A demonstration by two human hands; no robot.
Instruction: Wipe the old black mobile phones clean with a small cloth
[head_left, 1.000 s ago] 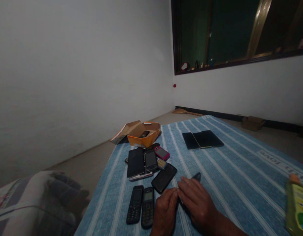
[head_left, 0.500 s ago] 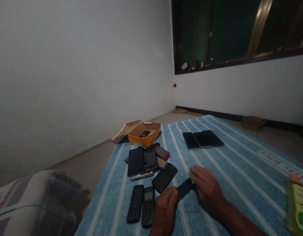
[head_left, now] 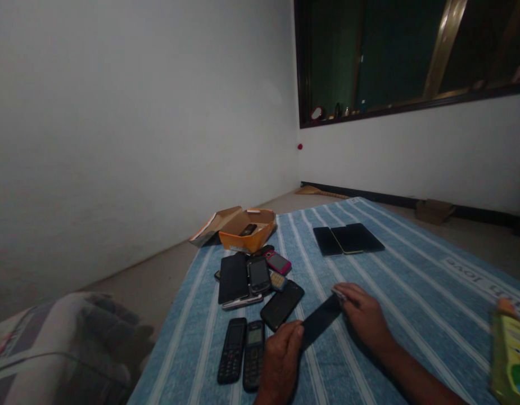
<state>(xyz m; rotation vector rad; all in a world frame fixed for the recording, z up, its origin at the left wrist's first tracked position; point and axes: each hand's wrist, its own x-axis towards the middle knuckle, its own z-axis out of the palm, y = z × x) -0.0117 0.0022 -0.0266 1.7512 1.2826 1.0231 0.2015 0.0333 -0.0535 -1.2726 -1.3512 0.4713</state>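
A dark smartphone (head_left: 322, 320) lies slanted between my hands, low over the cloth. My left hand (head_left: 281, 357) is closed on its near end, thumb along the edge. At the far end, my right hand (head_left: 364, 315) has its fingers closed on a small whitish piece, perhaps a wipe, touching the phone's corner. Left of the phone rest a black smartphone (head_left: 282, 304) and two keypad phones, one (head_left: 232, 350) beside the other (head_left: 254, 354). Behind them is a heap with a black tablet-like device (head_left: 233, 278), a slider-style phone (head_left: 258, 274) and a pink phone (head_left: 279, 261).
An open orange box (head_left: 248, 241) with a phone inside stands at the back left. Several flat dark devices (head_left: 356, 238) lie at the back right. A yellow-green pack (head_left: 511, 354) is at the right edge. Everything sits on a blue striped cloth (head_left: 394, 281).
My right hand has slid right and away from my left along the phone, uncovering more of its dark surface. My left hand has barely moved.
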